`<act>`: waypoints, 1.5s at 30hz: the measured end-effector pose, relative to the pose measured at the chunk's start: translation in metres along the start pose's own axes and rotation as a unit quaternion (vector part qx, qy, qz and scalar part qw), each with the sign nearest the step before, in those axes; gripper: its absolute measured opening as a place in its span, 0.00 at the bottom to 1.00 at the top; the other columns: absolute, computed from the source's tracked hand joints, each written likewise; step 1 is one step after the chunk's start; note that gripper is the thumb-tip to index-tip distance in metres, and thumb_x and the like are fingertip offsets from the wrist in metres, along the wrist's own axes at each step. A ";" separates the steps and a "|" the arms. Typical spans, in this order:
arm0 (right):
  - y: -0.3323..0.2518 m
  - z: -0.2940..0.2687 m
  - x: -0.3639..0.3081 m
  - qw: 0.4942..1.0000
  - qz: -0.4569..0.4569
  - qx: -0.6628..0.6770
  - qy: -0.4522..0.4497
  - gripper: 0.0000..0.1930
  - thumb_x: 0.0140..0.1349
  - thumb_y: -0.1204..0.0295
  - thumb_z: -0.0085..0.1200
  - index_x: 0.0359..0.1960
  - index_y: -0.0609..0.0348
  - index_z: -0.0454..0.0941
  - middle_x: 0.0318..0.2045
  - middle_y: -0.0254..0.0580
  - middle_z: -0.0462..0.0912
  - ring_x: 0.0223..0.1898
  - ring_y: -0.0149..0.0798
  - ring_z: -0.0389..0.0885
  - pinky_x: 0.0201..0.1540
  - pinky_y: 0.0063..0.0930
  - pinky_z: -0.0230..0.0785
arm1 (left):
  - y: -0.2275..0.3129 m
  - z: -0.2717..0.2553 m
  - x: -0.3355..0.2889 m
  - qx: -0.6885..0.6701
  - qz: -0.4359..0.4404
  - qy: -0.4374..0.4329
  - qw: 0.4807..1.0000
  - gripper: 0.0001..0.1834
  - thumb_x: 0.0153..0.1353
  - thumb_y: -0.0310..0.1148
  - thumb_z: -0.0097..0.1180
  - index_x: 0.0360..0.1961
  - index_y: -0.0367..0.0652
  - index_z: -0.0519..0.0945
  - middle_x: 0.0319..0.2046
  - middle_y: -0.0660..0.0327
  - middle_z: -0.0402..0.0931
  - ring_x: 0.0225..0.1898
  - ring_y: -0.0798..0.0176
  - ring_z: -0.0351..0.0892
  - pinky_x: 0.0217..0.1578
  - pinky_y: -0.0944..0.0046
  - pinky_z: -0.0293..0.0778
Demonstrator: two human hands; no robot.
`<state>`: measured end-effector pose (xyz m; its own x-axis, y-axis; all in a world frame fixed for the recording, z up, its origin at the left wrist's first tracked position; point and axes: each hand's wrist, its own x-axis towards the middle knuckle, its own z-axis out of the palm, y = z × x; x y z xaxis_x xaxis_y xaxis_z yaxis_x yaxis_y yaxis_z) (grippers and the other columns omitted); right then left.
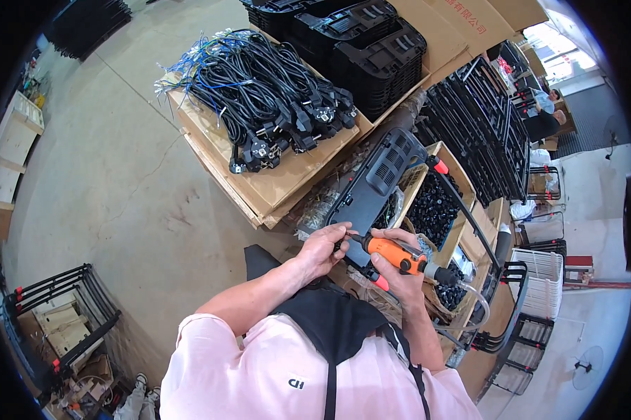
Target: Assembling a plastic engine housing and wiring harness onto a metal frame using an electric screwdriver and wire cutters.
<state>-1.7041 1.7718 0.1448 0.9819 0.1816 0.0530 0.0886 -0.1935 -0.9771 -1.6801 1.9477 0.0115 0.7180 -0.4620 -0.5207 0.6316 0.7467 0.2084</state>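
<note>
My right hand [401,269] is wrapped round an orange power screwdriver [392,253], which points left and has a clear hose [485,308] trailing from its back end. Its black nose reaches my left hand [322,250], whose thumb and fingertips are pinched together at the bit's tip. Whatever lies in that pinch is too small to make out. Just beyond both hands lies a black plastic housing [357,199] with a raised vented cover [394,166], fixed in a black tube frame [473,220] with red sleeves.
Wooden bins of small black parts [433,210] stand right of the housing. Bundled black power cords [259,87] with plugs and bare coloured wires cover a cardboard box [273,192] ahead. Behind are stacked black housings [385,52]; stacked tube frames [473,129] stand at right.
</note>
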 end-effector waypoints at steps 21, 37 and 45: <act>0.014 0.030 0.047 0.995 0.051 -0.039 0.073 0.26 0.64 0.80 0.68 0.62 0.62 0.72 0.57 0.51 0.83 0.60 0.41 0.82 0.65 0.38 0.75 | 0.012 -0.020 -0.011 0.146 -0.070 -0.047 0.986 0.13 0.82 0.40 0.50 0.50 0.41 0.80 0.39 0.62 0.85 0.31 0.73 0.75 0.29 0.71 0.70; 0.026 0.039 0.075 0.991 0.084 -0.104 -0.001 0.18 0.65 0.76 0.67 0.56 0.61 0.78 0.53 0.43 0.86 0.53 0.34 0.84 0.59 0.31 0.77 | 0.033 -0.033 -0.013 0.200 -0.082 -0.072 0.974 0.10 0.80 0.36 0.54 0.51 0.41 0.80 0.35 0.66 0.81 0.29 0.76 0.73 0.25 0.74 0.65; 0.036 0.039 0.076 0.992 0.073 -0.101 -0.011 0.21 0.64 0.77 0.67 0.58 0.61 0.77 0.54 0.45 0.86 0.53 0.36 0.84 0.60 0.33 0.77 | 0.050 -0.030 -0.019 0.162 -0.091 -0.059 0.981 0.09 0.77 0.36 0.60 0.47 0.40 0.82 0.35 0.66 0.81 0.27 0.76 0.73 0.23 0.75 0.65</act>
<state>-1.6324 1.8160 0.1058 0.9832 0.1574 -0.0922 -0.0202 -0.4083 -0.9126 -1.6706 2.0083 0.0075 0.6018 -0.6401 -0.4776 0.7983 0.4650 0.3827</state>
